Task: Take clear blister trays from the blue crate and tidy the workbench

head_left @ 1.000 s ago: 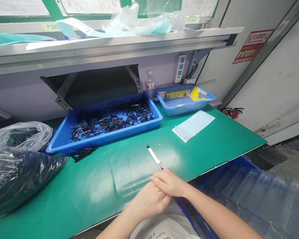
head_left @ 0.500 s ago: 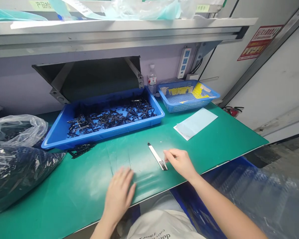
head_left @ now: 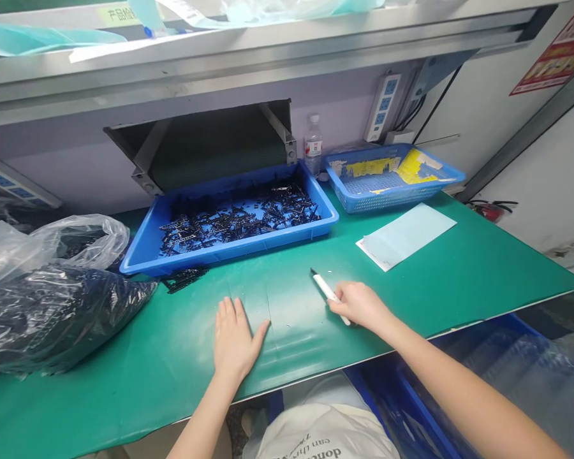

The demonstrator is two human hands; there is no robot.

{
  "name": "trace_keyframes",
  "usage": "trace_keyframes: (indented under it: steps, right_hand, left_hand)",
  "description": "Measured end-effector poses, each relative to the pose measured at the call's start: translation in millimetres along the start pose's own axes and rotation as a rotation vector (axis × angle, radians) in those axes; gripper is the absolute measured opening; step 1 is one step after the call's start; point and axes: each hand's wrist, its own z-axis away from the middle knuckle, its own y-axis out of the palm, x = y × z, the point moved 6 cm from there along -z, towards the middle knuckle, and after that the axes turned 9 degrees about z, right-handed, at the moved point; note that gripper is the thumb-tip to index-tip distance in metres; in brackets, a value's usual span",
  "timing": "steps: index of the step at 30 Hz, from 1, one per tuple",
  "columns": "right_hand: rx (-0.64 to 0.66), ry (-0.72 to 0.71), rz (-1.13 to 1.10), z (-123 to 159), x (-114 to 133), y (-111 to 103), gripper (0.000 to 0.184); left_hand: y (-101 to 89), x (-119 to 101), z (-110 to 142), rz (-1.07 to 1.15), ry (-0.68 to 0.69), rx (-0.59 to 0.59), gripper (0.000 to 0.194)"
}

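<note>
My right hand [head_left: 358,305] lies curled over the lower half of a white utility knife [head_left: 326,290], whose black tip points away from me on the green work mat [head_left: 124,389]. The hand hides the knife's tail end. My left hand [head_left: 234,341] rests flat on the mat with its fingers apart, holding nothing. Beyond both hands, a blue plastic tray [head_left: 229,255] holds many small black parts [head_left: 239,220]. A small clump of the same parts [head_left: 184,279] lies on the mat by the tray's front corner.
A bulging clear plastic bag of black parts [head_left: 52,315] lies at the mat's left. A blue mesh basket [head_left: 363,197], a pale sheet of paper [head_left: 404,236] and a water bottle [head_left: 313,146] stand at the back right. A blue bin [head_left: 411,408] sits below the mat's front edge.
My hands have moved apart from their clasped position. The right hand has come down onto the knife, and the left now lies flat on the mat. The view has shifted slightly.
</note>
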Motion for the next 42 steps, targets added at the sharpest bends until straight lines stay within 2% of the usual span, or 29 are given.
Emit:
trace_keyframes:
  steps: [3, 7, 10, 14, 18, 20, 22, 25, 28, 30, 32, 34, 36, 39, 42]
  right_hand:
    - [-0.062, 0.14, -0.019, 5, -48, -21, 0.017]
    - [-0.151, 0.372, 0.024, 17, -128, -48, 0.018]
    - [-0.172, 0.483, 0.066, 26, -174, -59, 0.017]
    - [-0.131, 0.53, 0.114, 20, -201, -61, 0.022]
    - [-0.08, 0.478, 0.165, -5, -202, -57, 0.027]
    - [-0.079, 0.412, 0.194, -16, -198, -58, 0.026]
    - [-0.107, 0.315, 0.22, -23, -193, -61, 0.024]
    - [-0.169, 0.14, 0.237, -24, -190, -64, 0.023]
    - [-0.208, -0.012, 0.23, -24, -192, -60, 0.033]
    - [-0.215, -0.095, 0.222, -27, -192, -54, 0.054]
    - [-0.211, -0.149, 0.219, -32, -191, -48, 0.064]
    - [-0.203, -0.159, 0.221, -39, -189, -45, 0.06]
    - [-0.203, -0.138, 0.225, -47, -187, -45, 0.055]
    - [-0.212, -0.112, 0.232, -58, -184, -50, 0.053]
    - [-0.241, -0.08, 0.235, -69, -182, -54, 0.049]
  left_hand:
    - [5.2, -34, -20, 0.022, 0.083, 0.003, 0.078]
    - [13.6, -94, -45, 0.074, 0.254, 0.0, 0.071]
    - [18.9, -139, -58, 0.11, 0.364, 0.022, 0.07]
    - [21.7, -190, -62, 0.137, 0.533, 0.059, 0.072]
    - [21.3, -222, -56, 0.149, 0.742, 0.11, 0.07]
    - [17.7, -219, -58, 0.152, 0.8, 0.118, 0.064]
    - [10.3, -194, -69, 0.15, 0.757, 0.082, 0.062]
    - [-3.9, -121, -90, 0.134, 0.53, -0.011, 0.068]
    - [-10.6, -46, -96, 0.095, 0.331, -0.003, 0.077]
    - [-12.8, -10, -94, 0.06, 0.198, 0.005, 0.082]
    - [-13.7, 9, -92, 0.046, 0.054, 0.012, 0.085]
    - [-14.3, 10, -93, 0.036, -0.041, 0.008, 0.086]
    - [-14.5, -1, -97, 0.02, -0.063, -0.009, 0.087]
    - [-11.5, -27, -103, -0.002, -0.038, -0.03, 0.088]
    - [-1.1, -59, -104, 0.001, 0.061, -0.003, 0.084]
